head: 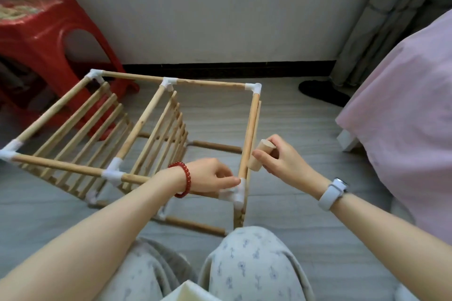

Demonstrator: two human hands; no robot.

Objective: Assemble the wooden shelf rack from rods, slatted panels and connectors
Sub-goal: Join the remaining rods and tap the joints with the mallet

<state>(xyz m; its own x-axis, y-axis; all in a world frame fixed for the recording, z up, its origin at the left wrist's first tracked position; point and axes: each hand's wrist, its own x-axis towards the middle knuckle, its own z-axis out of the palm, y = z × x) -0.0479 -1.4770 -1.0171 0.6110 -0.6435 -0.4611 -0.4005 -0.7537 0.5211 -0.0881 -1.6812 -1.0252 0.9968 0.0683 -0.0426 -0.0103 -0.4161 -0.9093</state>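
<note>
The wooden shelf rack (pixel 137 127) lies on its side on the floor, its rods joined by white plastic connectors, with slatted panels between them. My left hand (pixel 210 177), with a red bead bracelet, pinches the near white corner connector (pixel 236 193). My right hand (pixel 278 157), with a white watch on the wrist, grips a short thick wooden peg (pixel 258 157) just to the right of the upright rod (pixel 249 134) that rises from that connector. The peg is close to the rod; whether they touch is unclear.
A red plastic stool (pixel 49 39) stands at the back left against the wall. A bed with a pink cover (pixel 403 105) fills the right side, a curtain (pixel 391 7) behind it. A dark slipper (pixel 322 91) lies by the wall. My knees (pixel 249 264) are below the rack.
</note>
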